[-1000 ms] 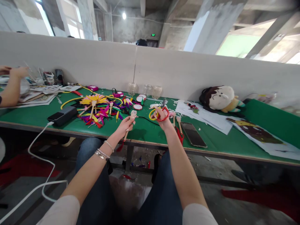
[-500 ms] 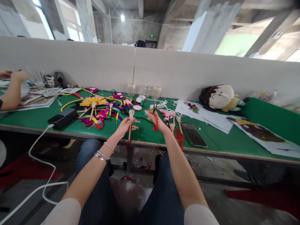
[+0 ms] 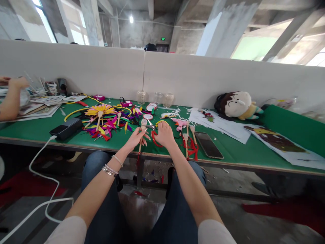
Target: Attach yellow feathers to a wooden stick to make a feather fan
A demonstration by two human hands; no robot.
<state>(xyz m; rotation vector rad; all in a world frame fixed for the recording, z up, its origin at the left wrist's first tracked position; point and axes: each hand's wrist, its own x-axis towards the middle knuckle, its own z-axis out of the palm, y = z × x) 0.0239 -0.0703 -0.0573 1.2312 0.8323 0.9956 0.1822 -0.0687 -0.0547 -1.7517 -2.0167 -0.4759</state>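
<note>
My left hand (image 3: 137, 136) is closed around a pale wooden stick (image 3: 140, 146) that stands roughly upright over the front edge of the table. A pale knob tops the stick, and a red tassel (image 3: 138, 158) hangs from its lower end. My right hand (image 3: 164, 134) grips scissors (image 3: 156, 139) with red and yellow handles. Their blades point left and reach the stick's top, just above my left fingers. Whether the blades touch it I cannot tell. Right of my right hand lie a pink glue gun (image 3: 179, 124) and several similar sticks (image 3: 193, 135) with red tassels.
A pile of colourful feathers (image 3: 108, 130) covers the table's left part, near a black box (image 3: 65, 128) with a white cable. On the right are a phone (image 3: 208, 145), papers (image 3: 228, 128) and a plush doll (image 3: 238, 105). Glass jars (image 3: 157, 98) stand behind. Another person's arm (image 3: 11, 100) is at far left.
My right hand has turned and moved left, swinging the scissors from pointing up to pointing left at the stick's top. My left hand keeps its hold on the stick.
</note>
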